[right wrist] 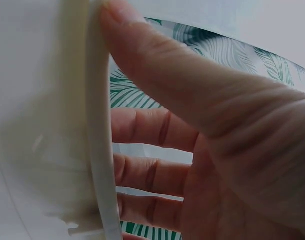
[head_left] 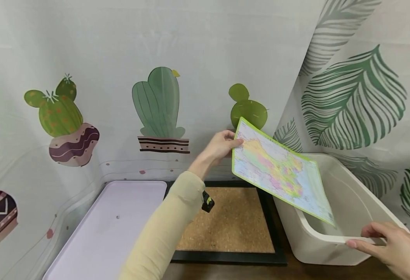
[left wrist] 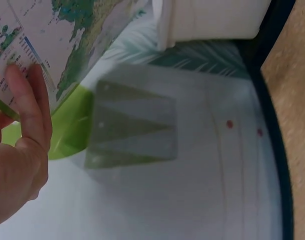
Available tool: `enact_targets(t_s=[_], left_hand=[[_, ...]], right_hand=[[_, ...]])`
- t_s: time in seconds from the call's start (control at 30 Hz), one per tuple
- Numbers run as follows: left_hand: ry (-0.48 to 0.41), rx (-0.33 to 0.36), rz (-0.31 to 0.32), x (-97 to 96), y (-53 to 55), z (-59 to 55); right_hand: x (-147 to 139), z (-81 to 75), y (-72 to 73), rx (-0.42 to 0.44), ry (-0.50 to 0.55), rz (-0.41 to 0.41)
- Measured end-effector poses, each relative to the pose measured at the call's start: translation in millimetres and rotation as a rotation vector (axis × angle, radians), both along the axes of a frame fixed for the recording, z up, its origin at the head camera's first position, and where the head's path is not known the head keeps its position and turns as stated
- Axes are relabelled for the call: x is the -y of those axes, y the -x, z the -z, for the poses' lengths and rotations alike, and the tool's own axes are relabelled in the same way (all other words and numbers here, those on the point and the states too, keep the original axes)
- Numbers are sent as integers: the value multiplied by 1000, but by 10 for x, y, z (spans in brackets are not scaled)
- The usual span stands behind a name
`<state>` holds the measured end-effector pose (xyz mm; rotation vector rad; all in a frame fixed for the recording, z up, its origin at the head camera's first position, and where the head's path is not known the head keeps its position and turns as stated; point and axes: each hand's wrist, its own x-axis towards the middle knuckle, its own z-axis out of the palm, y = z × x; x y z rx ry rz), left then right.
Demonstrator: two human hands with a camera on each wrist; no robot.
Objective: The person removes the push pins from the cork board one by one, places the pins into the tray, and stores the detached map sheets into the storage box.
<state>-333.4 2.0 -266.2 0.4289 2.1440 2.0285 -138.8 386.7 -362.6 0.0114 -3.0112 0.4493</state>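
Observation:
My left hand (head_left: 220, 146) pinches the left edge of a thin map sheet (head_left: 271, 167) with a green border. The sheet slants down to the right, its far end over a white plastic bin (head_left: 297, 225). In the left wrist view, fingers of the left hand (left wrist: 25, 150) lie across a printed face of the map (left wrist: 77, 35). At the bin's near right corner, my right hand (head_left: 397, 245) grips the rim. The right wrist view shows its thumb on one side of the rim (right wrist: 100, 125) and its fingers on the other.
A cork board (head_left: 232, 221) in a black frame lies left of the bin on a dark brown table (head_left: 232, 270). Farther left is a lilac tray (head_left: 117, 237). Behind hangs a white curtain (head_left: 198, 39) printed with cacti and leaves. A black device (head_left: 207, 202) sits at my left wrist.

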Motion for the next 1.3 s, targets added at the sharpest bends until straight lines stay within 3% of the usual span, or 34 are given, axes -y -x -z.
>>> enact_targets(t_s=[0.4,0.5,0.7,1.0,1.17,1.3], left_hand=[[5,48,-48,-330,-66,356],[2,63,-61,-402,-75,391],[-4,79,-100,-581,-91,448],[-61,133,-173,-848,-158,571],[-61,147,-199,-990,-182,581],[-50,168,-215,-1068,-201,578]], right_hand=[[-3,38,-21,-106,11,-18],[-5,36,-17,-112,24,-20],[-33,60,-26,-224,59,-56],[-16,82,3,-128,53,-53],[-38,118,8,-240,88,-62],[-27,135,16,-254,92,-68]])
